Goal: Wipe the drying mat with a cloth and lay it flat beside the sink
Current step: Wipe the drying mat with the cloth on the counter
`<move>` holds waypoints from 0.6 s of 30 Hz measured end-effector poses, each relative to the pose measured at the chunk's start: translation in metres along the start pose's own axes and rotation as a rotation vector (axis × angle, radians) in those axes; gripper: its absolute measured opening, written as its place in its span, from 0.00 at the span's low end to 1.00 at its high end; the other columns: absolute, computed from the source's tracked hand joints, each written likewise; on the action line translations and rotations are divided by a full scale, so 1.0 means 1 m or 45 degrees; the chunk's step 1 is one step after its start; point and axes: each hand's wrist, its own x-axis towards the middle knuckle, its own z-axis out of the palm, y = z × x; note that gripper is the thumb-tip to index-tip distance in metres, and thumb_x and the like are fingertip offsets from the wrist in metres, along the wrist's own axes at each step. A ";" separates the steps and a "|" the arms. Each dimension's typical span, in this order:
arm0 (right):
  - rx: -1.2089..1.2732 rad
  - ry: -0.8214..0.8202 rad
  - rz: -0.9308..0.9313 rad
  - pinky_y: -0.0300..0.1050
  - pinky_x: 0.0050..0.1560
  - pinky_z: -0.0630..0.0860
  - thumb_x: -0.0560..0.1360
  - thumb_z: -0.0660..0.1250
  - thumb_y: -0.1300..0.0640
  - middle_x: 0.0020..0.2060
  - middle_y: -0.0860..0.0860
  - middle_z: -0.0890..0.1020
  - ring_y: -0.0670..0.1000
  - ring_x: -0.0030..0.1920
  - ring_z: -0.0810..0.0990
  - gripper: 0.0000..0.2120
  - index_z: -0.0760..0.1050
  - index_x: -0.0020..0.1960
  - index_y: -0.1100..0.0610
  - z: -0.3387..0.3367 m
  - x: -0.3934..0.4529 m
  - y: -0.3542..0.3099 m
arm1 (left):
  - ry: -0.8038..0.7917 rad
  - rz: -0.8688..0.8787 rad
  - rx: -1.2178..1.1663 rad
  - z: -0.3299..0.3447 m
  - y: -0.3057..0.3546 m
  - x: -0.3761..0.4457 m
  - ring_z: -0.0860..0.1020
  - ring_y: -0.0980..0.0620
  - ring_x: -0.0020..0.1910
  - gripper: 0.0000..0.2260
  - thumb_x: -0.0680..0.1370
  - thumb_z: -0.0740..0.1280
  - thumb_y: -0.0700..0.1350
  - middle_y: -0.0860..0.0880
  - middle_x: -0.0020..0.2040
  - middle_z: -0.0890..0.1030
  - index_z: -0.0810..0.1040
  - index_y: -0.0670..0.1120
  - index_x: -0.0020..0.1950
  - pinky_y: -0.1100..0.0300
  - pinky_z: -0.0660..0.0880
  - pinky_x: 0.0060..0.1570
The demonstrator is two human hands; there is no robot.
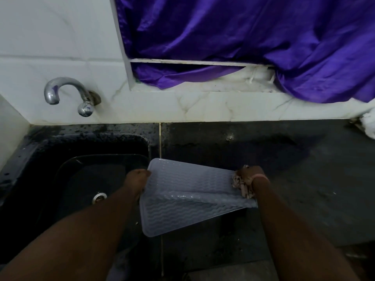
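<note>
Mat [182, 191], grey and ribbed, hangs folded between both hands over the sink's [60, 147] right edge; left hand [138, 177] grips its left border, right hand [250, 177] pinches its right corner together with a bunched cloth [241, 184]

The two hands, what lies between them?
The head view shows the folded drying mat spanning from the left hand to the right hand, which also grips the cloth.

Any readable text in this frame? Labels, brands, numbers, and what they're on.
None readable.
drying mat: only a raised wave pattern, no lettering.
tap: bare metal, no visible brand.
sink and cloth: no markings visible.
</note>
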 end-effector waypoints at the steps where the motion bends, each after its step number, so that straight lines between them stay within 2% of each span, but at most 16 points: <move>1: -0.113 0.016 -0.010 0.45 0.55 0.80 0.77 0.69 0.53 0.57 0.62 0.82 0.60 0.55 0.81 0.21 0.76 0.64 0.67 0.008 0.013 0.005 | -0.006 0.005 -0.002 0.002 0.001 0.001 0.80 0.42 0.46 0.06 0.79 0.69 0.40 0.39 0.47 0.81 0.82 0.40 0.53 0.45 0.79 0.54; 3: -0.176 0.038 -0.010 0.49 0.60 0.77 0.77 0.68 0.52 0.61 0.61 0.80 0.61 0.60 0.79 0.24 0.75 0.66 0.66 0.017 0.032 0.012 | -0.007 0.044 -0.009 0.006 0.003 0.000 0.80 0.43 0.45 0.06 0.79 0.70 0.40 0.40 0.47 0.81 0.81 0.40 0.54 0.49 0.79 0.50; 5: -0.175 0.038 -0.022 0.50 0.58 0.78 0.79 0.67 0.54 0.62 0.62 0.80 0.61 0.60 0.79 0.22 0.74 0.67 0.68 0.018 0.036 0.003 | 0.010 0.075 0.030 0.009 0.005 0.003 0.79 0.46 0.42 0.05 0.78 0.71 0.41 0.43 0.46 0.81 0.80 0.41 0.52 0.54 0.77 0.44; 7: -0.278 -0.065 -0.014 0.48 0.49 0.79 0.82 0.62 0.54 0.59 0.62 0.80 0.60 0.56 0.80 0.20 0.74 0.67 0.68 0.011 0.040 -0.004 | 0.031 0.101 0.084 0.009 0.005 0.008 0.79 0.47 0.41 0.06 0.77 0.72 0.42 0.43 0.45 0.82 0.81 0.42 0.51 0.57 0.76 0.40; 9: -0.407 -0.117 -0.020 0.52 0.50 0.80 0.82 0.61 0.52 0.58 0.63 0.81 0.62 0.54 0.81 0.20 0.77 0.64 0.67 -0.001 0.054 -0.007 | 0.056 0.120 0.103 0.011 0.006 0.009 0.79 0.46 0.42 0.05 0.76 0.73 0.42 0.45 0.42 0.82 0.81 0.42 0.49 0.59 0.75 0.35; 11: -0.311 -0.073 -0.049 0.54 0.45 0.81 0.80 0.65 0.51 0.52 0.63 0.83 0.61 0.47 0.82 0.20 0.79 0.61 0.68 -0.014 0.058 -0.017 | 0.082 0.134 0.078 0.015 0.009 0.007 0.79 0.46 0.40 0.04 0.77 0.72 0.41 0.45 0.40 0.81 0.80 0.41 0.48 0.60 0.75 0.31; 12: -0.225 -0.048 -0.070 0.51 0.42 0.80 0.80 0.67 0.52 0.49 0.63 0.83 0.61 0.45 0.82 0.20 0.79 0.60 0.68 -0.018 0.058 -0.023 | 0.091 0.142 0.069 0.017 0.010 0.005 0.79 0.46 0.40 0.03 0.78 0.70 0.40 0.46 0.39 0.81 0.80 0.40 0.48 0.60 0.75 0.30; 14: -0.138 0.004 -0.143 0.42 0.45 0.74 0.79 0.68 0.54 0.55 0.61 0.82 0.63 0.55 0.81 0.19 0.77 0.64 0.66 -0.021 0.059 -0.039 | 0.109 0.172 0.072 0.019 0.006 0.008 0.79 0.46 0.42 0.04 0.78 0.69 0.41 0.46 0.41 0.82 0.80 0.41 0.49 0.57 0.78 0.36; 15: -0.117 0.045 -0.196 0.41 0.47 0.71 0.79 0.69 0.55 0.59 0.61 0.81 0.62 0.60 0.79 0.19 0.77 0.65 0.65 -0.021 0.057 -0.048 | 0.116 0.184 0.054 0.019 0.004 0.011 0.79 0.45 0.44 0.04 0.79 0.69 0.41 0.44 0.44 0.83 0.80 0.41 0.50 0.53 0.80 0.42; 16: -0.096 0.108 -0.265 0.42 0.48 0.71 0.79 0.68 0.55 0.59 0.62 0.81 0.62 0.62 0.79 0.18 0.78 0.63 0.65 -0.019 0.060 -0.053 | 0.135 0.184 0.026 0.018 0.004 0.013 0.80 0.44 0.46 0.05 0.79 0.69 0.42 0.41 0.47 0.83 0.80 0.42 0.51 0.47 0.80 0.47; 18: -0.104 0.202 -0.408 0.46 0.50 0.74 0.80 0.64 0.56 0.51 0.63 0.83 0.63 0.57 0.81 0.15 0.82 0.55 0.66 -0.011 0.056 -0.064 | 0.177 0.175 0.033 0.016 0.003 0.018 0.79 0.44 0.47 0.08 0.79 0.69 0.45 0.39 0.52 0.82 0.79 0.42 0.55 0.43 0.79 0.53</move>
